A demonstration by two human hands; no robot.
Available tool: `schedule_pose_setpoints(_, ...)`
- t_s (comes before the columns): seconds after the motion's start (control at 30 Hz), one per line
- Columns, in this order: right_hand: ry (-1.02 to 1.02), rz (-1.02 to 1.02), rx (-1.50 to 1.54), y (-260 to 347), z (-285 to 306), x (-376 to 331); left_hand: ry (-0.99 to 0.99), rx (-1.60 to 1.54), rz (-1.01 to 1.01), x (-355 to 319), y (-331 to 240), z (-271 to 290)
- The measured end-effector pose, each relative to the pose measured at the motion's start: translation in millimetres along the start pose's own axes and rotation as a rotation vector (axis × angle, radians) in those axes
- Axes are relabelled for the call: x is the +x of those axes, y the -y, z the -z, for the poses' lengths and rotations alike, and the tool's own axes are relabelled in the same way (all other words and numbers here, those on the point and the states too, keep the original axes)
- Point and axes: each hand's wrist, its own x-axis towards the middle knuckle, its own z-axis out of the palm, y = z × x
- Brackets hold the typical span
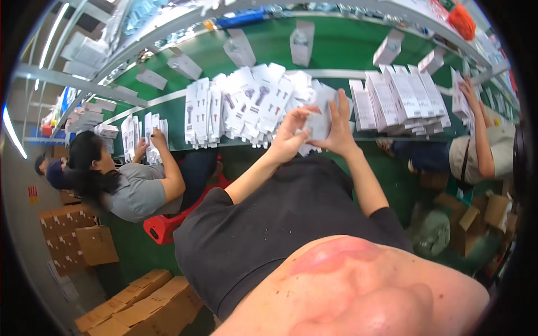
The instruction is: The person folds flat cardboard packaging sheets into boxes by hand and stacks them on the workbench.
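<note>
Both my hands are up at the near edge of a green work table (pixel 336 42). My left hand (pixel 288 139) and my right hand (pixel 340 127) together hold one flat white carton (pixel 320 120) between the fingers. Just behind it lies a fanned pile of flat white cartons (pixel 246 103) printed with a dark tool picture. To the right, a second stack of white cartons (pixel 400 95) leans in a row. My black-sleeved arms reach up from the lower middle.
Folded white boxes (pixel 301 42) stand on the green belt beyond. A person in grey (pixel 137 190) on a red stool (pixel 159 227) handles cartons at left; another person (pixel 476 148) works at right. Brown cardboard boxes (pixel 145 305) sit on the floor.
</note>
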Motion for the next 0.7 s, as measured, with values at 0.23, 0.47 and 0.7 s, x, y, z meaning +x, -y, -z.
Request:
schedule_pose_setpoints(0.23,0.104,-0.095,0.000,27.1,18.1,1.0,0.227,-0.019,0.380,20.8,-21.9,20.5)
schedule_pose_setpoints(0.47,0.166,-0.003,-0.048,11.7,26.8,-4.1,0.357,0.459,0.734,35.3,-29.3,14.0)
schedule_pose_setpoints(0.7,-0.050,-0.424,0.595,44.4,35.7,13.9,0.139,0.038,-0.059,38.8,-24.1,-2.0)
